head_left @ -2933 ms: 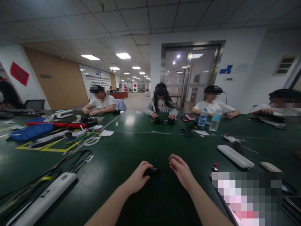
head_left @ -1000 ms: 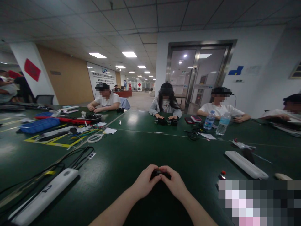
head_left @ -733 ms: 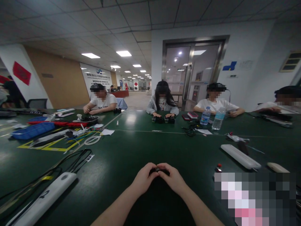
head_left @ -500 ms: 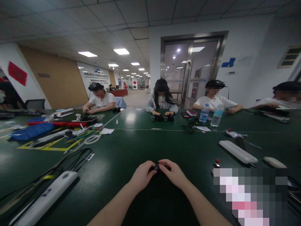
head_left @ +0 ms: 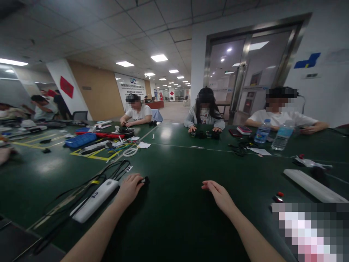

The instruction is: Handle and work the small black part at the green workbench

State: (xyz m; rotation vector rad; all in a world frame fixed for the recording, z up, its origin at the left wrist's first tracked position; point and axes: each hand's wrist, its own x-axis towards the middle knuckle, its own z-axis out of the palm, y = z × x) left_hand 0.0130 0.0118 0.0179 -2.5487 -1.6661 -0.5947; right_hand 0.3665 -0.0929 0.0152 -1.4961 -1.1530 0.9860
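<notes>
My left hand (head_left: pixel 130 187) is closed on a small black object (head_left: pixel 146 180) with a light metallic-looking part, held low over the green table at the fingertips; its kind is too small to tell. That hand is just right of the white power strip (head_left: pixel 95 200) marked 2. Over to the right, my right hand (head_left: pixel 218 193) is loosely bent just above the table. Its fingers point left with the thumb beside them, and no object shows in them.
Black cables (head_left: pixel 103 176) run behind the power strip. A blue tray (head_left: pixel 80 140) and a coiled white cable (head_left: pixel 130 152) lie at the left. Two water bottles (head_left: pixel 283 136) and a long white bar (head_left: pixel 313 185) are at the right. Several people wearing headsets sit across the table.
My hands were together at the small black object. They have parted: my left hand has carried it left towards the power strip. The view has turned left.
</notes>
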